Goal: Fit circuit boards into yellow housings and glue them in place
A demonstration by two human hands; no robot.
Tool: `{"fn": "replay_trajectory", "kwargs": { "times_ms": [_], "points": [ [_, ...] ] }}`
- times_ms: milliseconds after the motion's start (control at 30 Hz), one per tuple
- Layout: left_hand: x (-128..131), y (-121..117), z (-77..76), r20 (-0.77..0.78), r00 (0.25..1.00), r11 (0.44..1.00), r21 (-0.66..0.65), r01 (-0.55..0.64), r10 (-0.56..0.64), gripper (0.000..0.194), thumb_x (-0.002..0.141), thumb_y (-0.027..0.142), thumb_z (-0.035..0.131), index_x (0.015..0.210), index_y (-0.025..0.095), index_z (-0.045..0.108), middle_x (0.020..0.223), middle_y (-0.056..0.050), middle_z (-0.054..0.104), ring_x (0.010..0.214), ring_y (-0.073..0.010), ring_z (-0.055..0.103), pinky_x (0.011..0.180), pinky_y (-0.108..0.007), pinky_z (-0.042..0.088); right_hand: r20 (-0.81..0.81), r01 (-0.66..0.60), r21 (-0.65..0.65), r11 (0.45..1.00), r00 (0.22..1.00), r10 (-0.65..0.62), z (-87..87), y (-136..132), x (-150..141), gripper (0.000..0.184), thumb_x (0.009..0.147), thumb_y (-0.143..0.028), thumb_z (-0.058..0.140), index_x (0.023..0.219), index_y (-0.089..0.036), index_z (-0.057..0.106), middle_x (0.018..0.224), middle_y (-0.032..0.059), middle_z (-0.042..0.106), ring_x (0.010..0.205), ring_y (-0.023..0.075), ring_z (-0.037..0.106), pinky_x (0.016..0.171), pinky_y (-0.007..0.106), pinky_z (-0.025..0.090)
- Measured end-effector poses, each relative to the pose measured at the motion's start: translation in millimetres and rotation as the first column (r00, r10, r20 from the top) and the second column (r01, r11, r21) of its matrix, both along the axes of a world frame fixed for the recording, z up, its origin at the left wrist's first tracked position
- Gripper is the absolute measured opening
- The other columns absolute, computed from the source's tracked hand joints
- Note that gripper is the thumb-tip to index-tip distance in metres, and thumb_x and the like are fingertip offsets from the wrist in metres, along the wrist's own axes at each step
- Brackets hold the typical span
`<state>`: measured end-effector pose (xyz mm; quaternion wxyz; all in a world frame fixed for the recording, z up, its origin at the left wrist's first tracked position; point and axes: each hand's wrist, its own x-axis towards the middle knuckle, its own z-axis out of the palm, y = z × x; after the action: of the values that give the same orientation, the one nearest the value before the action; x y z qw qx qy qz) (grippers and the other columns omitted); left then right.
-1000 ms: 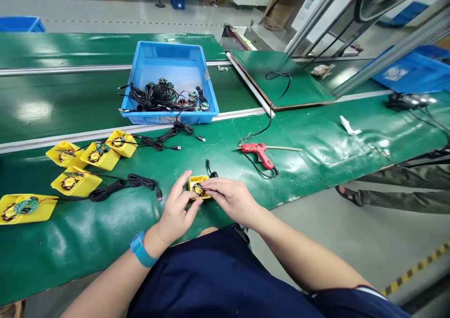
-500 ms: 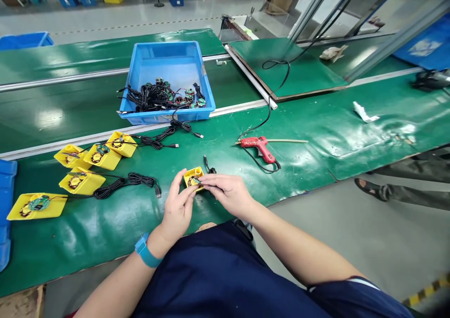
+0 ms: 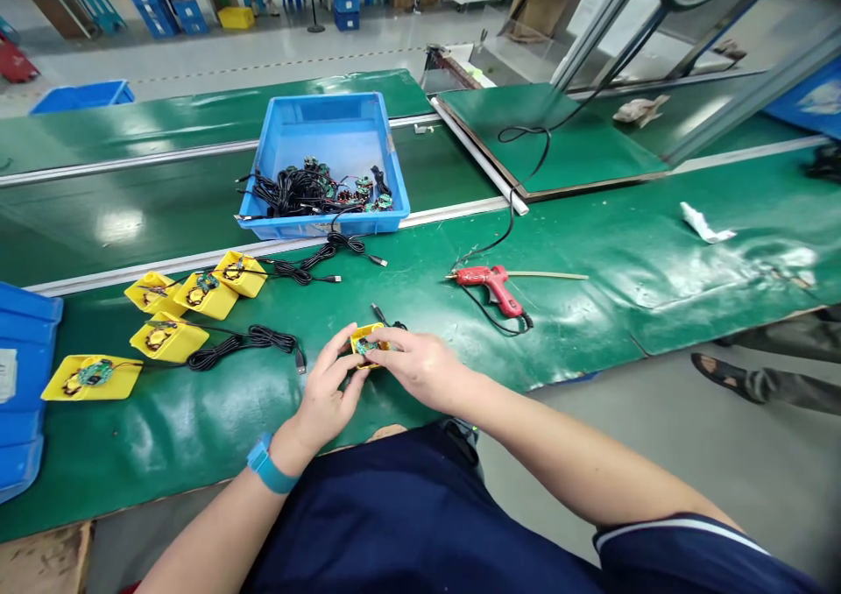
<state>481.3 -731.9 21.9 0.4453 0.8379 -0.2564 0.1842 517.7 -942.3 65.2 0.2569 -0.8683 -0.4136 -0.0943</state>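
Observation:
Between my hands, low over the green bench, is a small yellow plastic housing [image 3: 358, 335] with a green circuit board [image 3: 366, 346] in its opening. My left hand [image 3: 330, 386] grips the housing from the left, thumb and fingers on its near side and edge. Thumb and fingertips of my right hand [image 3: 420, 366] are closed on the circuit board at the housing's mouth; they partly cover it. A black USB cable [image 3: 387, 318] runs out behind my right fingers. To the left lie several similar yellow housings [image 3: 111, 384] with boards, coils and cables.
A red glue gun [image 3: 490, 286] with a glue stick lies right of my hands. Beyond stands a blue bin [image 3: 400, 195] of cabled circuit boards. Another blue bin [image 3: 26, 401] is at the left edge. White scrap [image 3: 704, 224] lies right; a person's foot [image 3: 726, 377] shows beside the bench.
The circuit board now sits flatter over the housing's opening, and my right fingers have moved further over it. The whole view has shifted slightly; my left hand keeps its hold.

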Motion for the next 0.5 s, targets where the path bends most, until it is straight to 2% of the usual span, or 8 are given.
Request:
{"fn": "replay_trajectory", "kwargs": {
  "times_ms": [100, 167, 300, 433, 500],
  "points": [
    [1, 5, 8.1, -0.077, 0.997, 1.0, -0.026, -0.003, 0.001, 0.031, 0.096, 0.019, 0.059, 0.126, 0.019, 0.055, 0.144, -0.019, 0.058, 0.131, -0.0278, 0.061, 0.107, -0.049, 0.055, -0.069, 0.047, 0.038, 0.998, 0.997, -0.044, 2.5, 0, -7, 0.029, 0.101, -0.015, 0.049, 0.112, -0.021, 0.075, 0.124, 0.0114, 0.07, 0.087, 0.0164, 0.074, 0.072, 0.027, 0.063],
    [7, 11, 16.9, -0.124, 0.992, 0.999, 0.011, 0.04, -0.038, 0.04, 0.097, 0.02, 0.057, 0.136, 0.02, 0.05, 0.14, -0.017, 0.062, 0.13, -0.0263, 0.061, 0.109, -0.048, 0.054, -0.117, 0.035, 0.064, 0.997, 0.993, -0.027, 4.2, -2, -9, 0.031, 0.101, -0.013, 0.048, 0.111, -0.022, 0.076, 0.126, 0.0113, 0.068, 0.092, 0.0174, 0.074, 0.077, 0.03, 0.064],
    [29, 19, 36.4, -0.202, 0.967, 0.967, 0.168, 0.19, -0.154, 0.027, 0.098, 0.025, 0.058, 0.124, 0.023, 0.065, 0.137, -0.013, 0.063, 0.129, -0.0255, 0.062, 0.108, -0.044, 0.054, -0.182, 0.049, 0.165, 0.985, 0.983, -0.018, 2.4, -5, -9, 0.033, 0.1, -0.011, 0.047, 0.107, -0.023, 0.077, 0.126, 0.0103, 0.066, 0.102, 0.0183, 0.071, 0.084, 0.032, 0.063],
    [45, 20, 49.6, -0.319, 0.921, 0.931, 0.208, 0.301, -0.226, 0.034, 0.097, 0.029, 0.061, 0.131, 0.027, 0.066, 0.134, -0.01, 0.066, 0.126, -0.025, 0.064, 0.106, -0.042, 0.055, -0.196, 0.071, 0.258, 0.963, 0.98, -0.02, 0.2, -7, -15, 0.035, 0.098, -0.008, 0.045, 0.112, -0.022, 0.075, 0.121, 0.0117, 0.063, 0.098, 0.0176, 0.069, 0.081, 0.033, 0.063],
    [49, 18, 54.2, -0.376, 0.889, 0.918, 0.188, 0.35, -0.262, 0.032, 0.096, 0.03, 0.063, 0.128, 0.028, 0.068, 0.13, -0.009, 0.068, 0.124, -0.0253, 0.064, 0.106, -0.042, 0.055, -0.232, 0.083, 0.292, 0.953, 0.973, -0.014, 1.3, -8, -19, 0.034, 0.098, -0.009, 0.048, 0.114, -0.022, 0.074, 0.117, 0.0104, 0.063, 0.097, 0.0173, 0.069, 0.082, 0.034, 0.063]
  ]
}}
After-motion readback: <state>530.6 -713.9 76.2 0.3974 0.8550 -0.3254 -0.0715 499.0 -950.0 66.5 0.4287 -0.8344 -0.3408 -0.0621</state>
